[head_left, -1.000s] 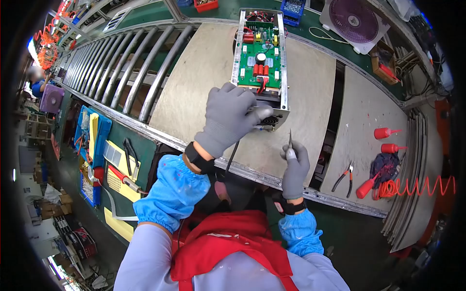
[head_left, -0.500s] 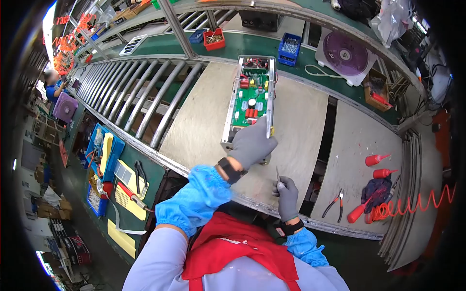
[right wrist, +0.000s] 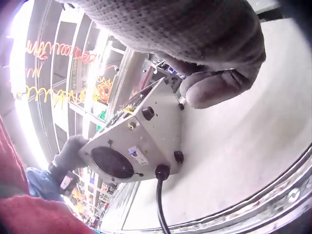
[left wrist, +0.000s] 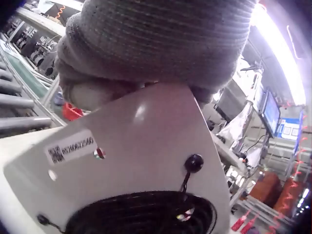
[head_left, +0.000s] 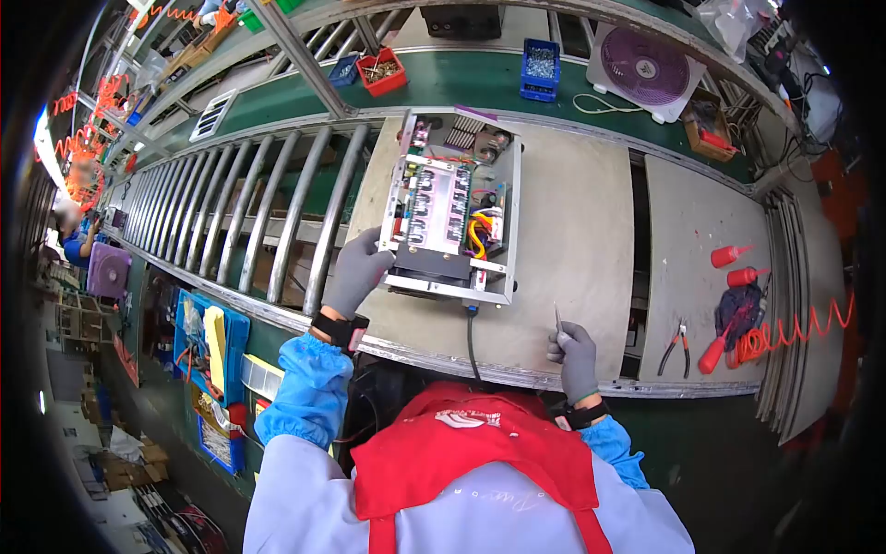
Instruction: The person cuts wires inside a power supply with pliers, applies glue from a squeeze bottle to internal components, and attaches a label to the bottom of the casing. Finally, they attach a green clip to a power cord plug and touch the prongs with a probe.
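Two gloved hands work at a wooden worktop (head_left: 591, 231). The left hand (head_left: 355, 272) grips the near left corner of an open metal box (head_left: 452, 217), fingers curled over its edge; the left wrist view shows the glove pressed on the box's white end panel just above a round fan grille (left wrist: 146, 212). The box lies flat with its circuit boards and coloured wires facing up, and a black cable (head_left: 471, 346) runs from its near end toward the person. The right hand (head_left: 574, 351) rests near the worktop's front edge, apart from the box, pinching a thin metal tool (head_left: 557, 319) that points upward. Farther right lie pliers (head_left: 674, 343), red bottles (head_left: 734, 263) and a red coiled hose (head_left: 794, 328).
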`<action>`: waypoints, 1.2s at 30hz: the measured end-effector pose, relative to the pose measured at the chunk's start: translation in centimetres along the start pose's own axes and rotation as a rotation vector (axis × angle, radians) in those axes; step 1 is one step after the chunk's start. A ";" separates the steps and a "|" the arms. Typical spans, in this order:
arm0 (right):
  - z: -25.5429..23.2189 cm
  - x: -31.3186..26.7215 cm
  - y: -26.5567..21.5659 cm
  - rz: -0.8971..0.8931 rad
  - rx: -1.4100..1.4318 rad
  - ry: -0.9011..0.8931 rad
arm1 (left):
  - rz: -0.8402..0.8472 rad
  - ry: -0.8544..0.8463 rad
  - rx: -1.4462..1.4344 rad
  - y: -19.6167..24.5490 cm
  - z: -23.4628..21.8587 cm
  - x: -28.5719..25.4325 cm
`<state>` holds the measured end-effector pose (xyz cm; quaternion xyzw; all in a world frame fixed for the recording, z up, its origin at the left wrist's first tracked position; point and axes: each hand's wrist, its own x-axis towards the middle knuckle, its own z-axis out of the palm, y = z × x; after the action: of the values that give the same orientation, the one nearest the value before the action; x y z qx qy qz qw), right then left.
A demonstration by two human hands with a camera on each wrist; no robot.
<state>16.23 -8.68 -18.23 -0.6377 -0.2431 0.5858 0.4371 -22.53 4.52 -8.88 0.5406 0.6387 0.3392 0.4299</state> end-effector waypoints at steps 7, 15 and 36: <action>5.3 -1.9 0.3 0.060 0.071 -0.079 | 0.091 0.128 0.586 -5.4 -1.0 -0.4; 3.2 -1.0 -1.1 0.048 0.019 -0.112 | 0.393 -0.074 0.940 4.5 12.6 -4.4; -7.4 0.7 -1.1 0.158 0.052 -0.225 | -0.104 0.142 -0.527 13.6 11.9 -9.9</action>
<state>23.69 -9.60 -18.20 -0.5737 -0.2242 0.6923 0.3760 -5.80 -3.05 0.35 0.3516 0.5840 0.5080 0.5265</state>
